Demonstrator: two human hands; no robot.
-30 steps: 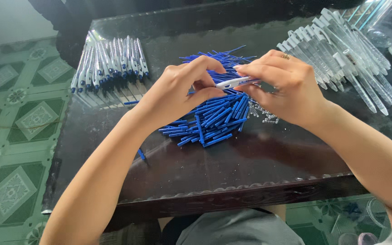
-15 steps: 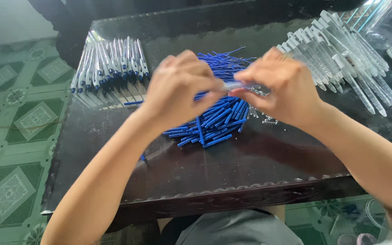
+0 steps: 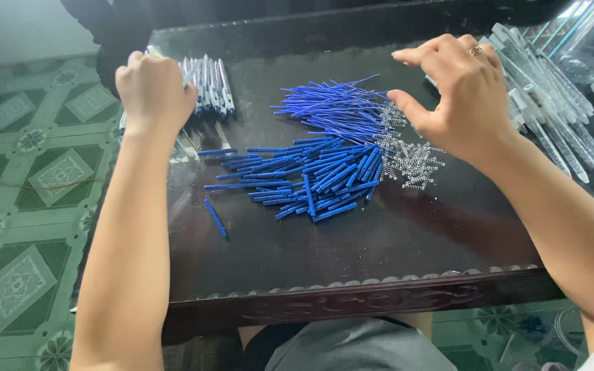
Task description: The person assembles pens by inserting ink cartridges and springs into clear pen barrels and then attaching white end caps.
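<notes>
The hands are parting: the left hand [image 3: 154,88], fisted, is reaching the finished pens [image 3: 204,84] at upper left; the right hand [image 3: 463,96], grip apart and empty, is hovering by the clear barrels [image 3: 551,117], above the blue refills [image 3: 324,161] mid-surface.

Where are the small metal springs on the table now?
In the head view, the springs lie right of centre on the dark table, against the right edge of the blue refill pile, just below the open right hand.

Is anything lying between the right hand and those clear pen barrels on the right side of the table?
Nothing visible does. The right hand hovers open beside the clear plastic pen barrels, with only bare dark table around.
</notes>
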